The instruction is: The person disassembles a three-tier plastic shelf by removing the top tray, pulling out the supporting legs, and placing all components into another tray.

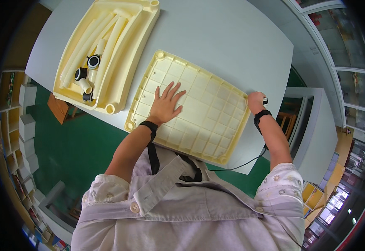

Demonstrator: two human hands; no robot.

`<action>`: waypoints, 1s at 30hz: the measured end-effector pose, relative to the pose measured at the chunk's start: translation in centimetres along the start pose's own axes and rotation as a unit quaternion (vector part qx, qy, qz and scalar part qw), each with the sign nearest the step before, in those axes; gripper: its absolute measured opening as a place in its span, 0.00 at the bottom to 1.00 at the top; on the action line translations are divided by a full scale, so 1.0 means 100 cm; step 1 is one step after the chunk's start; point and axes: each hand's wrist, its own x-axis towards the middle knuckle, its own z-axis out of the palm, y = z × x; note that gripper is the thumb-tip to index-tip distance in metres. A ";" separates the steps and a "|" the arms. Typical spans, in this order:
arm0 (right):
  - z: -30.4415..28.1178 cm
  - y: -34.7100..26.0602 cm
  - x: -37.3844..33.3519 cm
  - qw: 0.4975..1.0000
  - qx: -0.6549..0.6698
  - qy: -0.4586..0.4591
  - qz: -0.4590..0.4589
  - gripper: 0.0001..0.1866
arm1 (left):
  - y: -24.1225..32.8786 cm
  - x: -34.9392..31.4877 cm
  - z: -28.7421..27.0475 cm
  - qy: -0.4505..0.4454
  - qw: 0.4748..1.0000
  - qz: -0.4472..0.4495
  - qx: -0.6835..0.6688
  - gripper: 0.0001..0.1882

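Observation:
A cream plastic tray [205,113] lies in front of me with its gridded, ribbed side up and round sockets at its corners. My left hand [165,105] rests flat on the grid, fingers spread. At the tray's far right corner my right hand [256,101] is closed around a small black-and-white piece [265,101], which looks like a caster wheel; most of it is hidden by the fingers. The corner socket under that hand is covered too.
A second cream tray [126,62] on the left of the grey table [216,25] holds several pale tubes [86,46] and caster wheels [94,62]. A black cable [245,163] hangs near the table's right front edge. Shelves [13,113] stand at the far left.

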 end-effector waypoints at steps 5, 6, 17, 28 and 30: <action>-0.003 0.011 0.007 0.989 0.139 -0.052 0.013 0.08 | -0.002 -0.003 -0.002 -0.002 1.000 0.002 -0.006 0.28; -0.005 0.015 0.006 0.983 0.169 -0.062 -0.015 0.08 | -0.002 -0.003 -0.001 -0.002 1.000 -0.002 -0.005 0.28; 0.021 0.000 -0.003 0.990 -0.068 0.096 -0.072 0.07 | 0.002 0.000 0.002 0.003 1.000 0.005 0.019 0.28; -0.024 0.030 0.008 0.917 0.265 -0.295 0.054 0.08 | 0.000 0.000 0.002 0.007 1.000 0.013 0.022 0.27; 0.008 0.019 0.009 0.958 0.228 -0.157 0.078 0.09 | 0.004 0.005 0.004 0.010 0.999 0.028 0.017 0.27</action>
